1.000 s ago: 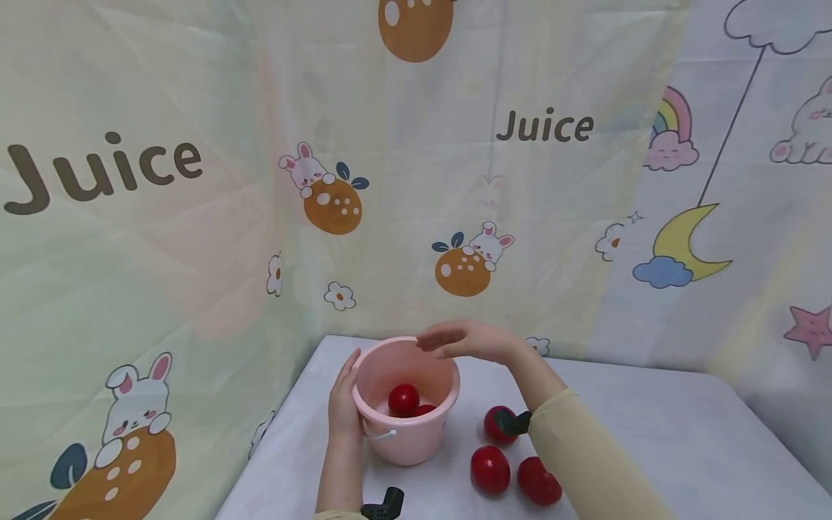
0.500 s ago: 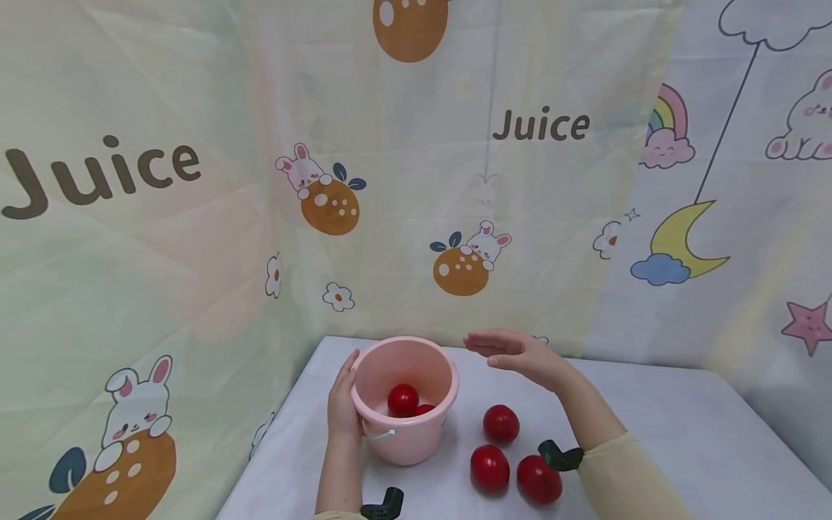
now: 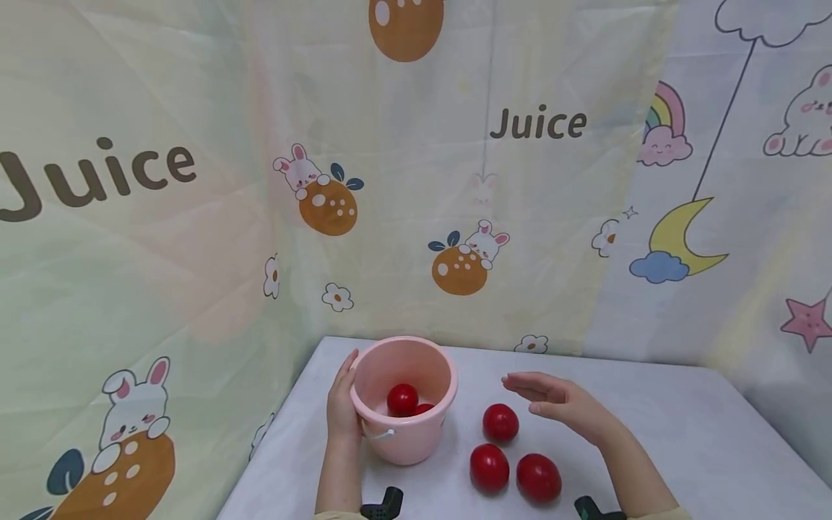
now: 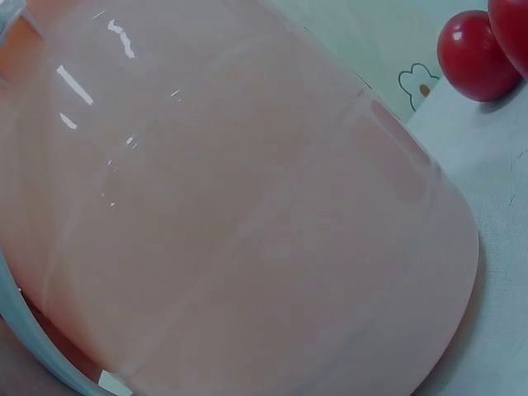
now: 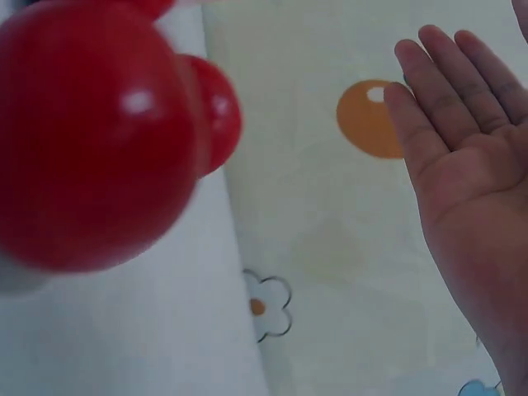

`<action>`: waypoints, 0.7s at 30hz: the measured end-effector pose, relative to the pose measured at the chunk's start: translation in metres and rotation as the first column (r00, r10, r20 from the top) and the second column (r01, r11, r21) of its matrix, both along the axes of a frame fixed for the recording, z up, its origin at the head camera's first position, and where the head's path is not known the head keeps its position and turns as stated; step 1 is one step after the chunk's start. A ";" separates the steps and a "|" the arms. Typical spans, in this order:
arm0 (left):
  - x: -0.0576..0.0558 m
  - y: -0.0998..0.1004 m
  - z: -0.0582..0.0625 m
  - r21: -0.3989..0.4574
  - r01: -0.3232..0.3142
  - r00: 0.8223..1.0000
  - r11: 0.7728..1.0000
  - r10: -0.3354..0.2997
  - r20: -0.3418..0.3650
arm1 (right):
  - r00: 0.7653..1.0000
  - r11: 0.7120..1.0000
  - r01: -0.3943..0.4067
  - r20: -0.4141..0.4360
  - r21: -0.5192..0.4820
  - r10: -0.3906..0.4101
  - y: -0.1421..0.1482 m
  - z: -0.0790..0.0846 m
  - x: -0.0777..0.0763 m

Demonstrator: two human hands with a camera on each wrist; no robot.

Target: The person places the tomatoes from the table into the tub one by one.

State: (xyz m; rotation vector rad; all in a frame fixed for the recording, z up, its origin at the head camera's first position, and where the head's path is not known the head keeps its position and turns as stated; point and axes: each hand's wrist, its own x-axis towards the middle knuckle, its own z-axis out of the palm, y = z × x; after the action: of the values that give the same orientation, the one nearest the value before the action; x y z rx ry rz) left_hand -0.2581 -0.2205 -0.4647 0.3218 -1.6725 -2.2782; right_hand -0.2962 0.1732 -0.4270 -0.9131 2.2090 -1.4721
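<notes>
A pink bucket [image 3: 406, 439] stands on the white table, with a pale handle at its front. Inside it lie glossy red, apple-like balls [image 3: 403, 399], one partly hidden behind the bucket's rim. My left hand [image 3: 343, 413] rests along the bucket's left side, its fingers extended up toward the rim; its thumb is hidden. The bucket's wall [image 4: 272, 214] fills most of the left wrist view. To the right, my right hand [image 3: 572, 408] hovers with loosely straight fingers, holding nothing. It is nearest a red ball [image 3: 500, 423]; its palm [image 5: 470, 190] faces the right wrist camera.
Two more red balls, a left one [image 3: 490, 469] and a right one [image 3: 539, 478], lie in front of the nearest ball. The white table [image 3: 676, 419] extends to the right. Cloth walls [image 3: 552, 217] with printed rabbits and fruit stand behind and at the left.
My right hand has moved from over the bucket's rim to the right and lower, beside the loose balls. The left hand and the bucket stay in place.
</notes>
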 end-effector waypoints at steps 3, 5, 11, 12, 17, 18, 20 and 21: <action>0.000 0.001 0.000 -0.009 -0.002 1.000 1.000 0.002 0.002 | 0.998 1.000 -0.007 0.058 0.009 0.007 0.010 -0.017 0.009; 0.001 0.001 0.001 -0.016 -0.004 1.000 1.000 0.004 -0.001 | 0.995 1.000 -0.014 0.101 0.008 0.013 0.015 -0.029 0.014; 0.003 0.001 0.002 -0.015 -0.007 1.000 1.000 0.007 -0.005 | 0.979 1.000 -0.013 0.202 0.017 0.009 0.026 -0.056 0.022; 0.003 0.001 0.002 -0.007 -0.008 1.000 1.000 0.008 0.000 | 0.978 1.000 -0.015 0.211 0.024 0.009 0.027 -0.059 0.022; 0.002 0.002 0.001 0.006 -0.001 1.000 1.000 0.001 -0.006 | 0.971 0.998 -0.027 0.240 0.052 0.014 0.030 -0.072 0.024; 0.002 0.002 0.001 0.011 0.000 1.000 1.000 0.000 -0.003 | 0.971 0.998 -0.026 0.241 0.056 0.012 0.030 -0.074 0.024; 0.001 0.002 0.000 0.011 0.001 1.000 1.000 -0.001 -0.011 | 0.970 0.998 -0.019 0.245 0.066 0.003 0.031 -0.078 0.025; 0.001 0.002 0.000 0.012 0.001 1.000 1.000 -0.001 -0.014 | 0.969 0.997 -0.017 0.248 0.073 -0.002 0.031 -0.080 0.025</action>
State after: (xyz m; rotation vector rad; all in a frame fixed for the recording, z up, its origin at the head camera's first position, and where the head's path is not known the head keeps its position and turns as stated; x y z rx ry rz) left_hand -0.2573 -0.2181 -0.4649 0.3075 -1.6534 -2.2872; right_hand -0.2715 0.2044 -0.5070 -0.6719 2.0598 -1.4058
